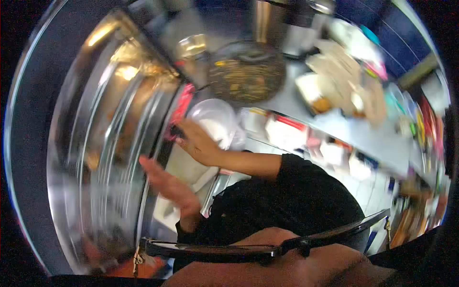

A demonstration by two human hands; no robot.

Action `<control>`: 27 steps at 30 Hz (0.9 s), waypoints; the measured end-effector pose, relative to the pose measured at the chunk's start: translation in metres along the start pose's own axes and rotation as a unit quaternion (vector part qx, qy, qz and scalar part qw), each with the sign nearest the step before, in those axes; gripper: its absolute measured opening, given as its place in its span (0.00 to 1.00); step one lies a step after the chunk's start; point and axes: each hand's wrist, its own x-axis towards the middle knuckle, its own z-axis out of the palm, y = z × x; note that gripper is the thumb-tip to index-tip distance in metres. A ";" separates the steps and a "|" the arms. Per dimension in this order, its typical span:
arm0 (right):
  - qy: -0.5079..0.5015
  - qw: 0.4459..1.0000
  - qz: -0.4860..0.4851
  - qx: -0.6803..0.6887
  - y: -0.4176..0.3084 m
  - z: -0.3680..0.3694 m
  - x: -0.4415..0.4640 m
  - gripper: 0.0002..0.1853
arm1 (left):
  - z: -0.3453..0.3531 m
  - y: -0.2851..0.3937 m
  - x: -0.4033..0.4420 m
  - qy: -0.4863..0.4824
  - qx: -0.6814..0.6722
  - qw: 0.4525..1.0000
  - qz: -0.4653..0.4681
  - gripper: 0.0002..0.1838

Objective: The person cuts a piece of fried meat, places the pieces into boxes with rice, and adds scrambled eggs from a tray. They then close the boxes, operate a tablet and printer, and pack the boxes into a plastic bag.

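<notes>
My left hand (170, 185) is open, its fingers stretched toward the lower edge of a glass-fronted display case (107, 143) with metal shelves. Farther up, my right hand (201, 143) reaches across with its thumb apart from its fingers. Its fingertips are by the dark case edge, near a bright pink-red strip (181, 105); whether they touch it is too blurred to tell. No object shows in either hand. Just beyond my right hand stands a translucent white plastic tub (213, 117). Pale board-like surfaces (184, 170) lie under and between my hands.
A large round pan or basket (247, 71) with brownish contents sits on the grey counter (344, 134). Metal containers (263, 21) stand behind it. Cardboard-coloured pieces (339, 67) and bags crowd the right side. White and red packages (287, 131) are below the counter's edge.
</notes>
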 end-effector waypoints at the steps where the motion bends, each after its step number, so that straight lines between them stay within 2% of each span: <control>1: -0.038 0.951 0.001 0.307 0.011 0.011 -0.025 0.36 | 0.027 -0.008 -0.004 -0.045 -0.021 0.999 -0.003 0.49; 2: -0.064 0.807 -0.021 0.587 0.016 0.016 -0.045 0.38 | 0.062 -0.009 -0.010 -0.144 0.018 0.959 0.245 0.46; 3: 0.079 0.803 -0.027 0.590 0.006 0.007 -0.048 0.37 | 0.092 -0.013 -0.018 -0.211 0.045 0.849 0.482 0.43; 4: 0.016 0.790 0.085 0.607 0.007 -0.038 -0.063 0.36 | 0.112 -0.079 -0.012 -0.191 0.096 0.825 0.524 0.40; 5: -0.046 0.760 0.191 0.619 0.021 -0.095 -0.088 0.35 | 0.136 -0.037 -0.038 -0.186 0.168 0.848 0.467 0.37; 6: -0.026 0.767 0.190 0.612 0.038 -0.131 -0.108 0.35 | 0.161 -0.035 -0.048 -0.217 0.072 0.882 0.413 0.37; 7: 0.043 0.800 0.166 0.575 0.055 -0.167 -0.133 0.33 | 0.190 -0.037 -0.061 -0.247 -0.019 0.902 0.353 0.38; 9: 0.186 0.843 0.121 0.490 0.075 -0.233 -0.181 0.30 | 0.228 -0.036 -0.087 -0.432 -0.047 0.881 0.187 0.38; 10: 0.341 0.786 0.198 0.477 0.091 -0.256 -0.208 0.29 | 0.246 -0.018 -0.103 -0.476 -0.025 0.861 0.176 0.35; 11: 0.484 0.700 0.268 0.451 0.117 -0.273 -0.232 0.29 | 0.270 -0.012 -0.114 -0.492 -0.029 0.852 0.180 0.35; 13: 0.641 0.531 0.382 0.402 0.185 -0.293 -0.273 0.35 | 0.325 -0.021 -0.131 -0.526 0.046 0.791 0.309 0.35; 14: 0.641 0.508 0.404 0.410 0.249 -0.301 -0.276 0.36 | 0.377 -0.055 -0.124 -0.511 0.118 0.787 0.325 0.35; 15: 0.645 0.475 0.423 0.423 0.282 -0.308 -0.290 0.37 | 0.410 -0.068 -0.122 -0.497 0.193 0.772 0.346 0.36; 17: 0.698 0.405 0.470 0.358 0.328 -0.328 -0.301 0.34 | 0.461 -0.079 -0.107 -0.528 0.248 0.782 0.219 0.36; 18: 0.691 0.447 0.445 0.352 0.364 -0.325 -0.311 0.34 | 0.501 -0.168 -0.084 -0.455 0.282 0.769 0.349 0.36; 19: 0.680 0.491 0.423 0.343 0.407 -0.318 -0.323 0.34 | 0.488 -0.119 -0.092 -0.522 0.328 0.770 0.164 0.32; 20: 0.706 0.506 0.421 0.262 0.446 -0.304 -0.325 0.32 | 0.505 -0.158 -0.075 -0.514 0.393 0.722 0.244 0.27; 21: 0.645 0.488 0.468 0.356 0.366 -0.341 -0.314 0.29 | 0.510 -0.151 -0.082 -0.500 0.426 0.713 0.245 0.21; 22: 0.633 0.519 0.496 0.289 0.389 -0.327 -0.325 0.28 | 0.508 -0.163 -0.080 -0.487 0.398 0.723 0.285 0.20; 23: 0.620 0.546 0.518 0.224 0.416 -0.315 -0.325 0.27 | 0.496 -0.137 -0.095 -0.486 0.389 0.750 0.226 0.20; 25: 0.582 0.606 0.542 0.005 0.418 -0.310 -0.341 0.23 | 0.485 -0.130 -0.117 -0.457 0.412 0.750 0.241 0.21; 27: 0.495 0.591 0.565 0.295 0.358 -0.360 -0.359 0.22 | 0.471 -0.123 -0.142 -0.499 0.401 0.744 0.194 0.22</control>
